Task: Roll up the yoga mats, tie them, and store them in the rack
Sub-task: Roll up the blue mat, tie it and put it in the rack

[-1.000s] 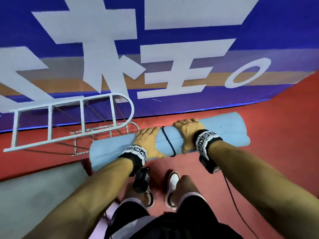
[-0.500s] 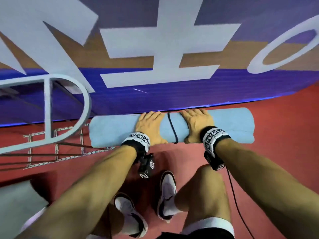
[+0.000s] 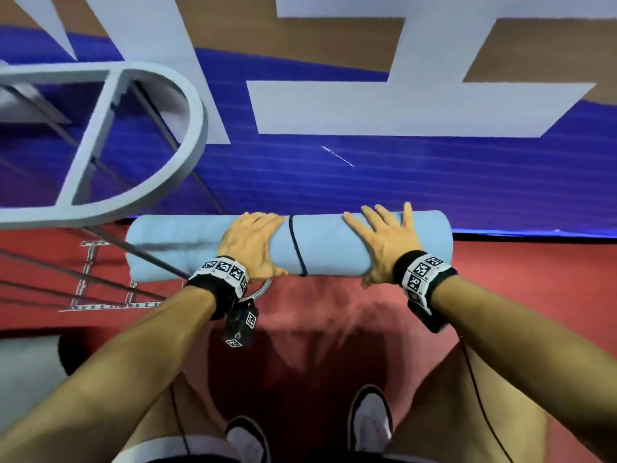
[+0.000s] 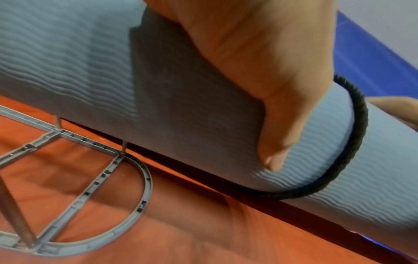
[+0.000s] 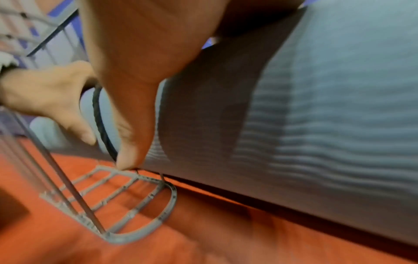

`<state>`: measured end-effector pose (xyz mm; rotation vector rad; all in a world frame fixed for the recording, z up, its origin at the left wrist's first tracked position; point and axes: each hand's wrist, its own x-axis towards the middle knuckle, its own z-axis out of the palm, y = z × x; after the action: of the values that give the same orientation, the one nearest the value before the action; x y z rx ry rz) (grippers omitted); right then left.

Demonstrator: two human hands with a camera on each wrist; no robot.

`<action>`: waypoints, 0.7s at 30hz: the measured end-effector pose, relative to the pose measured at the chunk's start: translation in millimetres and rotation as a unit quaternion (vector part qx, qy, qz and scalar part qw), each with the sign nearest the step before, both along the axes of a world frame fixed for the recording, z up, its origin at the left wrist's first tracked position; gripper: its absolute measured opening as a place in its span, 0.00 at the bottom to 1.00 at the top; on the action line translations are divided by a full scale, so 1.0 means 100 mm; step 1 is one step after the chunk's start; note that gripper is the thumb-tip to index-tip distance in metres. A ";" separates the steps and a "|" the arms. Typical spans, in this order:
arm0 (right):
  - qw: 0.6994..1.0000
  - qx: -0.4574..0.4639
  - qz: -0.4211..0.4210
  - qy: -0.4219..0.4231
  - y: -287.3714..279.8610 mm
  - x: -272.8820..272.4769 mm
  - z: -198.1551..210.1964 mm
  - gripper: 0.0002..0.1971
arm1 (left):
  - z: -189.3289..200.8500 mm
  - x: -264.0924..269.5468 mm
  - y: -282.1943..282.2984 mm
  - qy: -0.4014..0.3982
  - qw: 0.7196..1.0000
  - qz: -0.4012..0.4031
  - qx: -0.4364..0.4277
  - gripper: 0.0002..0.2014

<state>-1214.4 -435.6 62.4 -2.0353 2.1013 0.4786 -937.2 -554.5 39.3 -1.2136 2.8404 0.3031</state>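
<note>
Head view first, working from our left: the grey rack (image 3: 100, 142) stands at the left edge, its rounded top frame close to the camera and its thin rods slanting down to a matching base on the red floor (image 3: 534, 295). Just to the right of it lies the rolled light-blue yoga mat (image 3: 320, 245), stretched crosswise in front of us where the red floor meets the big blue mat (image 3: 400, 182) with white lettering; the roll's left end sits against the rack's rods. Our left hand (image 3: 252, 243) is on the roll left of centre, fingers (image 3: 263, 220) wrapped over the far side and the thumb hooked on the near side, so it grips the mat. Right beside that hand a black cord (image 3: 295, 245) circles the roll once, touching neither hand as far as we can see. Further right, our right hand (image 3: 384, 242) lies flat on the roll with its fingers (image 3: 374, 215) straight and spread, pressing rather than grasping. Both wrists carry black bands with square printed markers. Below, between our forearms, we see our knees and two white shoes (image 3: 369, 419) on the red floor. From the left wrist, the thumb (image 4: 278, 142) presses into the ribbed blue surface just short of the braided cord (image 4: 353, 142), and the rack's rounded base (image 4: 126, 205) lies on the floor under the roll. From the right wrist, the picture is blurred, though the cord (image 5: 99, 121) shows between the two hands.
</note>
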 end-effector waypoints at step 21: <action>0.993 -0.016 0.030 -0.110 -0.71 1.39 -0.47 0.57 | -0.06 1.20 0.61 -0.037 0.952 0.242 0.185 0.09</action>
<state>-1075.6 -506.5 15.1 -2.0687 1.9352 0.2180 -816.8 -493.8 33.3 -1.7535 2.2375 0.7458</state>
